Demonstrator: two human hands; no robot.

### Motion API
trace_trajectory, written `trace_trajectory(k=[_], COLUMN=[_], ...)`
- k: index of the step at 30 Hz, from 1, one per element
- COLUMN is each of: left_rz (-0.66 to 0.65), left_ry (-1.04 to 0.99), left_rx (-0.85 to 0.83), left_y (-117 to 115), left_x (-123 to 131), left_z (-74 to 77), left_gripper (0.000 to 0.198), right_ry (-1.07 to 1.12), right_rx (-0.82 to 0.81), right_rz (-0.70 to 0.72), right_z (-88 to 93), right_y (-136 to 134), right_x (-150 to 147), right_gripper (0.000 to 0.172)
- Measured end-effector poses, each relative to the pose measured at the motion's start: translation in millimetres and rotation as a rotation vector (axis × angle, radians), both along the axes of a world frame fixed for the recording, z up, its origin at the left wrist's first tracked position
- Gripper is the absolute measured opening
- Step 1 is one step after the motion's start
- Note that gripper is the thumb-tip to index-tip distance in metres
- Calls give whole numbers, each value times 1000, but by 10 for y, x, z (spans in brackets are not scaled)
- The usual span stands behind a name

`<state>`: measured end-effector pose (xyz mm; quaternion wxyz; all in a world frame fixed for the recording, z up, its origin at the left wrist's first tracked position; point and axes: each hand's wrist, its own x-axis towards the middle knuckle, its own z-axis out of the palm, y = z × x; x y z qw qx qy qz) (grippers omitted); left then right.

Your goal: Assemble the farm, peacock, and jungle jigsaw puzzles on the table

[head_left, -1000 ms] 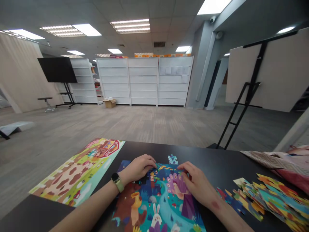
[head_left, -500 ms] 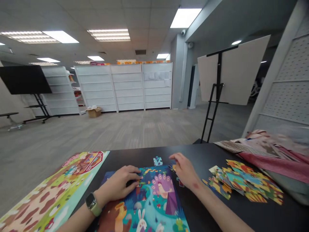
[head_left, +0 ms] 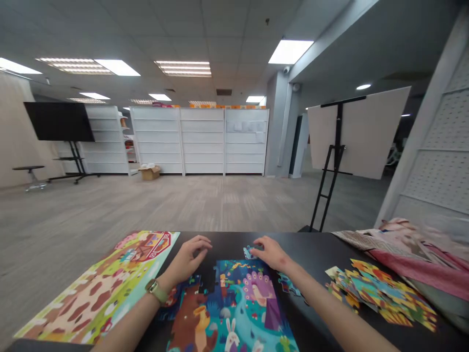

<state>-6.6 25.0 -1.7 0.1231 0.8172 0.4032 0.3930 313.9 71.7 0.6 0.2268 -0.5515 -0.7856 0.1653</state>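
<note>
My right hand [head_left: 270, 253] is at the far edge of a partly assembled jigsaw puzzle [head_left: 234, 305], its thumb and fingers closed at a loose blue puzzle piece [head_left: 248, 252]. My left hand [head_left: 191, 254] is raised over the dark table, past the puzzle's upper left corner. Its thumb and fingers are apart, with nothing between them. A notched gap shows at the puzzle's upper left, beside joined dark blue pieces [head_left: 190, 282]. More blue pieces [head_left: 287, 283] lie right of the puzzle, partly hidden by my right forearm.
A finished-looking farm picture puzzle [head_left: 98, 288] lies on the left. To the right, a heap of yellow and green puzzle pieces [head_left: 381, 288] rests on the black table [head_left: 311, 249]. Folded fabric [head_left: 406, 259] lies at the right edge. An easel board [head_left: 361, 134] stands beyond.
My left hand has lifted off the puzzle and moved away from it. My right hand has moved left onto the loose blue piece. The view has tilted up and shifted left.
</note>
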Motion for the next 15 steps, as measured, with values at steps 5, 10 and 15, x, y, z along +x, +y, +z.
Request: trace_trajectory(k=[5,10,15], left_rz=[92,97,108], left_ry=[-21,5,13], left_rx=[61,54,37], left_y=[38,49,82], left_x=[-280,-348,-359], left_z=[64,63,14], left_gripper=[23,26,27], right_ry=[-65,33,191], right_rx=[-182,-213,-348], right_rz=[-14,6,245], right_z=[153,310,205], right_y=[297,164,-873], right_x=[-364,-749,-1305], right_gripper=[26,18,15])
